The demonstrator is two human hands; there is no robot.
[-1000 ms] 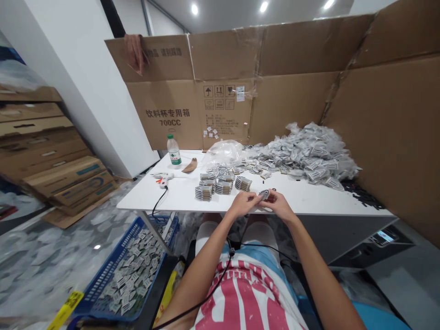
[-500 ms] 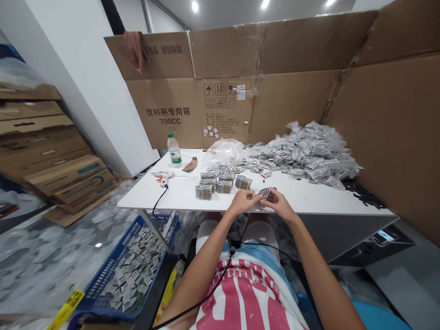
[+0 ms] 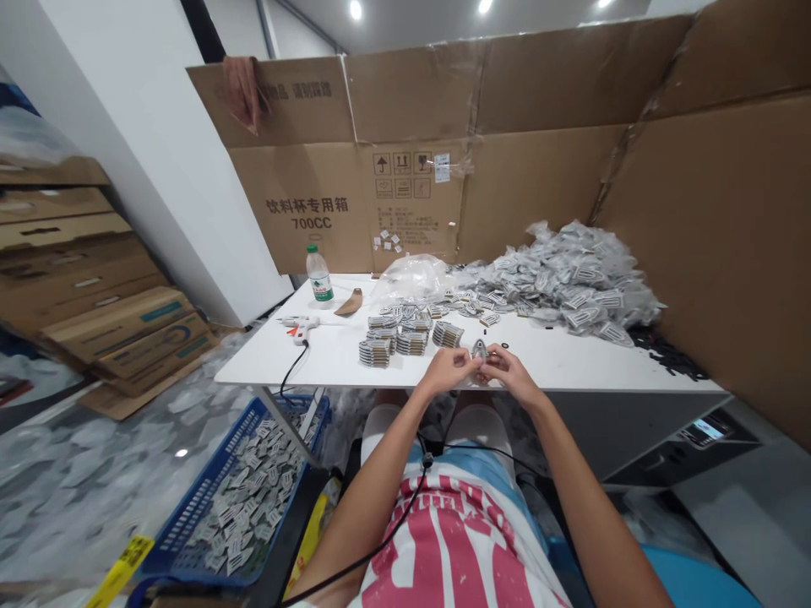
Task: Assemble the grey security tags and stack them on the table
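Note:
My left hand (image 3: 447,370) and my right hand (image 3: 510,374) meet at the near edge of the white table (image 3: 329,355), both pinched on one small grey tag (image 3: 480,350) held upright between them. Just behind my hands stand several neat stacks of tags (image 3: 405,336). A small black ring (image 3: 505,345) lies on the table right by my right hand. Farther back right lies a big heap of bagged tags (image 3: 570,287).
A glue gun (image 3: 301,326) with its cord and a water bottle (image 3: 320,276) sit on the table's left part. A blue basket (image 3: 237,498) of tags stands on the floor at left. Cardboard walls (image 3: 481,152) enclose the table. Black small parts (image 3: 668,359) lie at the right edge.
The tag has turned from lying flat between my fingers to standing more upright. My hands stay at the same spot at the table's edge.

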